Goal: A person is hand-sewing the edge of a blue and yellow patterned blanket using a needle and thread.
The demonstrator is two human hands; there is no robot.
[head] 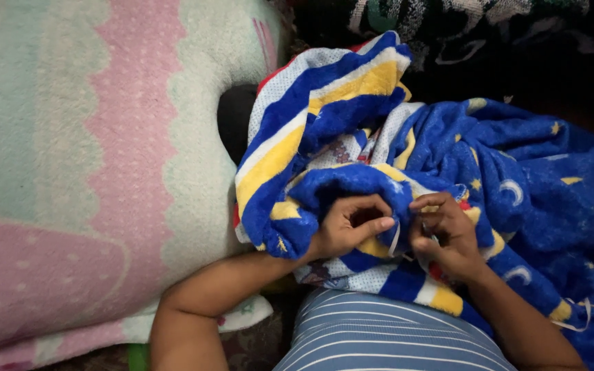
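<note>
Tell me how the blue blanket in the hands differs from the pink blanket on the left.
The blue blanket is crumpled in folds, with yellow stripes, moons and stars; the pink blanket lies spread fairly flat in pale pink, green and cream patches. The left hand and right hand pinch the blue blanket's edge; neither touches the pink one. Both look fleecy.

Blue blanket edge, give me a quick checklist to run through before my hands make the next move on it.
1. Left hand grips the blue blanket edge: ok, fingers curled into the fleece.
2. Right hand pinches the same edge: ok, fingertips closed on it beside the left hand.
3. White thread between the hands: cannot tell whether it is attached or loose.
4. Needle or tool in either hand: cannot tell, nothing shows.
5. Blanket supported: ok, it lies bunched over the lap and against the pink and green blanket.
6. Loose white cord near the right forearm: not ok, it dangles free.
</note>
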